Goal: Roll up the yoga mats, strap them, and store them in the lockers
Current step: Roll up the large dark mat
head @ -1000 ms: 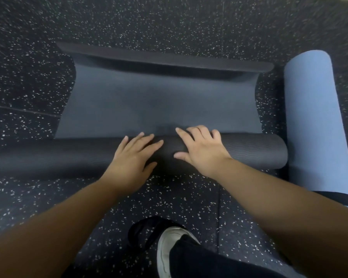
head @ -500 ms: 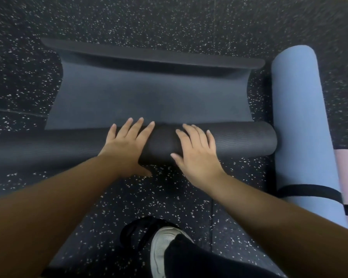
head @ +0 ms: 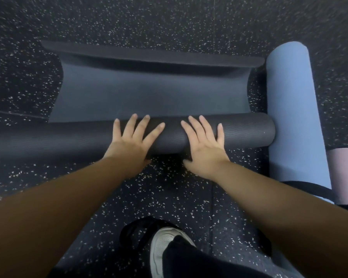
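black mat (head: 239,133), blue roll (head: 293,117), pink roll (head: 346,173), white-speckled black floor (head: 169,23).

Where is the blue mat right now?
The rolled blue mat lies on the speckled floor at the right of the head view, its side touching the right end of the dark mat, with a pink mat beside it.

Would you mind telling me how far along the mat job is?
Done: the blue mat lies rolled with a black strap. In hand: left hand and right hand press flat on the half-rolled black mat. Left: finishing its roll, strapping, storing; no lockers show.
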Tool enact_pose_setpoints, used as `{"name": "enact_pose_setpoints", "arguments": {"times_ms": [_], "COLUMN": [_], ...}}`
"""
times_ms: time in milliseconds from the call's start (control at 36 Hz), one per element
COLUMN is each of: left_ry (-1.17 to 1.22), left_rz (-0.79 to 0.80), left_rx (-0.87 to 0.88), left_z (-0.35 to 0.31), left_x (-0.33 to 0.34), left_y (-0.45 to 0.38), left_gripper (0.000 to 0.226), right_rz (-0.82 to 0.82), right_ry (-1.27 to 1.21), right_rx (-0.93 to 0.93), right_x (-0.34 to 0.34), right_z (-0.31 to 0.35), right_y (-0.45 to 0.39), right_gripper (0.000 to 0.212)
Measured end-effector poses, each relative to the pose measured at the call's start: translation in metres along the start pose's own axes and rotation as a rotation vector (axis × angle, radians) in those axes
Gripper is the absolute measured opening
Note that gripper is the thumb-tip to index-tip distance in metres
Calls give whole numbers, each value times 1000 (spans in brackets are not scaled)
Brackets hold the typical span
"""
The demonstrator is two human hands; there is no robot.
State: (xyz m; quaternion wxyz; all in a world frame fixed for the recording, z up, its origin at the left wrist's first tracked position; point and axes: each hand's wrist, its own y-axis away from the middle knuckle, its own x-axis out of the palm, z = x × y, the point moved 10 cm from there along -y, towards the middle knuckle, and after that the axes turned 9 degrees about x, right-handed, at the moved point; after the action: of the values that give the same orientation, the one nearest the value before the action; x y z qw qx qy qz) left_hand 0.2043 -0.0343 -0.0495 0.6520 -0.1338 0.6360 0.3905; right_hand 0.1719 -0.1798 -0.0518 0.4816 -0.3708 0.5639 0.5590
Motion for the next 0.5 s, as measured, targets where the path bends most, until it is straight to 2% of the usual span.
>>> {"name": "enact_pose_setpoints", "arguments": {"times_ms": [139, 361, 500], "left_ry": [39, 187, 245], "left_rz": [66, 69, 59], "left_rx": [-38, -48, -22], "left_z": [16, 37, 36], "left_x": [-5, -18, -21], "left_y": [-15, -39, -34], "left_gripper": [120, 108, 100], "right_rz": [-21, -85, -266], "right_ry": [-27, -74, -159], "right_rx": [-31, 21, 21], "right_x": [-14, -25, -26], "right_z": [-1, -9, -8], "right_y": [-13, -12, 10], "right_gripper": [98, 85, 70]}}
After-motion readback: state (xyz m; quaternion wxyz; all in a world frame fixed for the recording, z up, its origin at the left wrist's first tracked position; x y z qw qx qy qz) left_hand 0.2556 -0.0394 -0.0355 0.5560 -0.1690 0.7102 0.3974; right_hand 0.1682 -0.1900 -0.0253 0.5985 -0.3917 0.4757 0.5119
